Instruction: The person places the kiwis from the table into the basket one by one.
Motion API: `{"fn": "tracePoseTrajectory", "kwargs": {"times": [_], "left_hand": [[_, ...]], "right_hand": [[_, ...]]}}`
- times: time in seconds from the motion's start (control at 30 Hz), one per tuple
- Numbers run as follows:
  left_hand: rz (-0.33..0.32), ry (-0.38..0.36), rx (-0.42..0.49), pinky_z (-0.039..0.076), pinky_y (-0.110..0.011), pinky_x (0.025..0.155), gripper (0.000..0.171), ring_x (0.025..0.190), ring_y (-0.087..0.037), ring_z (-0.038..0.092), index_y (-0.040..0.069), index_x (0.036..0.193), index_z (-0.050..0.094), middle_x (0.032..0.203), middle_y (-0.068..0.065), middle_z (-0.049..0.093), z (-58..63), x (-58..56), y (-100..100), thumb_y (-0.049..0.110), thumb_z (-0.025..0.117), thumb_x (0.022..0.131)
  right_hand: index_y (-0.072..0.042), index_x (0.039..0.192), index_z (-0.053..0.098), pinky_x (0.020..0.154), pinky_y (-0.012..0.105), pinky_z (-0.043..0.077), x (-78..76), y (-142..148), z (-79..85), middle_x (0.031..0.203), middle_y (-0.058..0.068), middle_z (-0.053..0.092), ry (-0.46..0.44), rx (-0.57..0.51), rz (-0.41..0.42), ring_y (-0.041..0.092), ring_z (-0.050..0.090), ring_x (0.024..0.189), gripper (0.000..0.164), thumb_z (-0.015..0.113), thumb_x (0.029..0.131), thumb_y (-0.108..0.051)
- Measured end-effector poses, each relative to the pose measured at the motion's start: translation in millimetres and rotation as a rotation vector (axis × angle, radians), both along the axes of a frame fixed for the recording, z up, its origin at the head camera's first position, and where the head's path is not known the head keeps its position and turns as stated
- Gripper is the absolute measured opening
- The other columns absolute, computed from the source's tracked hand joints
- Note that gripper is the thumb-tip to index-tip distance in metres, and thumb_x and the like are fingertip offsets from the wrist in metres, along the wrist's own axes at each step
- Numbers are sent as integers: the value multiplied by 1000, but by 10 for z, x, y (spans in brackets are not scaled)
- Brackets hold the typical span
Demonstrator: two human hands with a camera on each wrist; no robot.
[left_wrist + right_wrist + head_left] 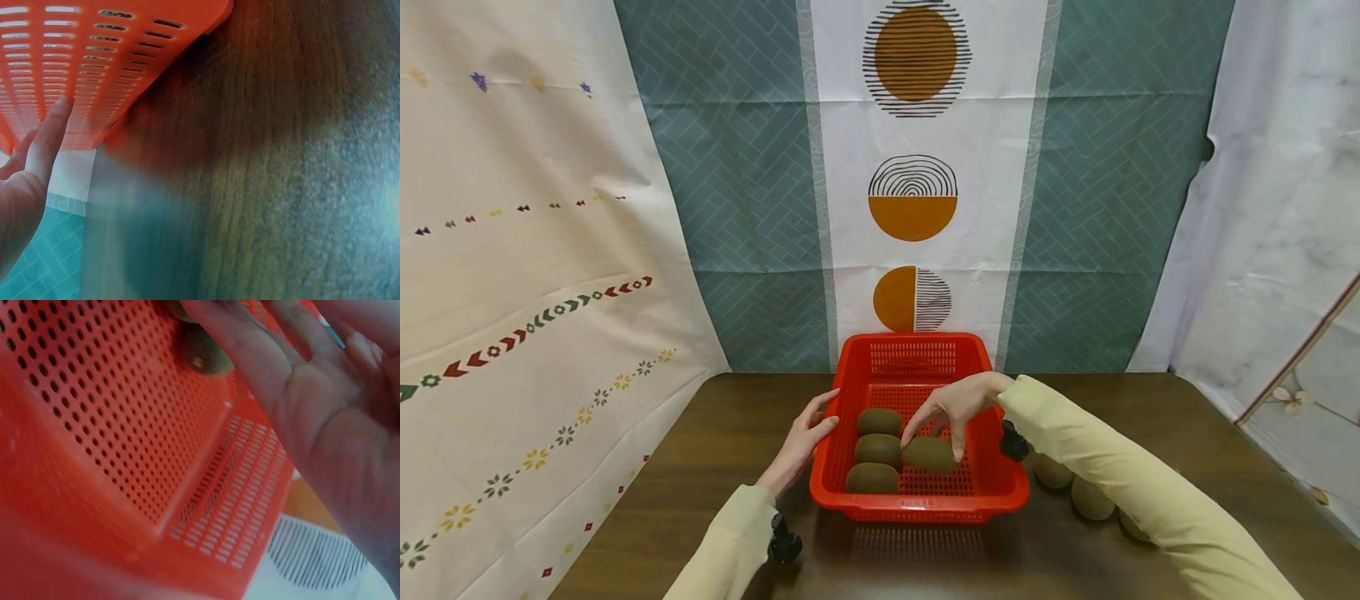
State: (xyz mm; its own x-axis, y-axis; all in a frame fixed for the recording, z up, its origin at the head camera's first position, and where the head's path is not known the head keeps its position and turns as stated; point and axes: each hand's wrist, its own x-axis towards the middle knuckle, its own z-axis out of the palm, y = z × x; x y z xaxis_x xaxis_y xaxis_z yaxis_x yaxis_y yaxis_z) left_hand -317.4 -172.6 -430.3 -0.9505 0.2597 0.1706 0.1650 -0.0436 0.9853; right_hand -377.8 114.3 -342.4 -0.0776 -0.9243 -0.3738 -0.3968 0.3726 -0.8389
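Observation:
A red plastic basket (pixel 925 503) with slotted walls stands on the table. Inside, three brown kiwis (pixel 877 451) form a column along the left side. Just right of them lies another kiwi (pixel 929 455), which my right hand (pixel 958 406) holds from above, fingers at its left end and thumb at its right. The right wrist view has the palm (pixel 331 406) over the basket, but its fingertips are out of frame; one kiwi (pixel 203 353) shows beyond. My left hand (pixel 803 435) touches the basket's left side with fairly straight fingers, one finger (pixel 53 134) against the slotted wall.
Several more kiwis (pixel 1092 499) sit on the dark wooden table (pixel 700 467) right of the basket, partly hidden under the right forearm. A patterned curtain (pixel 917 208) hangs behind the table's back edge, with light cloths at both sides.

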Motion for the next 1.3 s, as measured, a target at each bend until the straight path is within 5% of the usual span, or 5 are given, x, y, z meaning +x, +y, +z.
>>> {"fn": "tracePoseTrajectory", "kwargs": {"times": [0.17, 0.63, 0.97, 1.3], "left_hand": [[-16, -22, 1, 49, -45, 72, 49, 99, -45, 52, 6, 139, 31, 118, -29, 43, 107, 67, 12, 8, 48, 93], [-9, -29, -2, 49, -45, 72, 49, 99, -45, 51, 6, 139, 31, 118, -29, 44, 116, 72, 28, 6, 48, 94], [23, 8, -3, 50, -46, 70, 46, 95, -40, 55, 13, 138, 36, 116, -25, 47, -84, -73, 3, 11, 50, 93], [32, 18, -3, 50, -46, 71, 45, 94, -39, 56, 15, 137, 38, 115, -24, 47, -105, -71, 6, 11, 50, 93]], "right_hand": [[-6, 129, 50, 94, 32, 36, 29, -111, -75, 130, -1, 46, -22, 45, 28, 15, 41, 119, 62, 69, 71, 10], [-6, 129, 49, 89, 28, 40, 45, -227, -224, 131, -5, 42, -56, 234, 18, 12, 43, 115, 64, 66, 71, 16], [-11, 130, 50, 80, 35, 48, 69, -268, -284, 133, -7, 39, -148, 348, -51, 16, 41, 117, 66, 62, 73, 20], [-7, 131, 44, 79, 36, 48, 89, -324, -375, 130, -6, 38, -227, 362, 3, 20, 45, 113, 71, 57, 70, 28]]}}
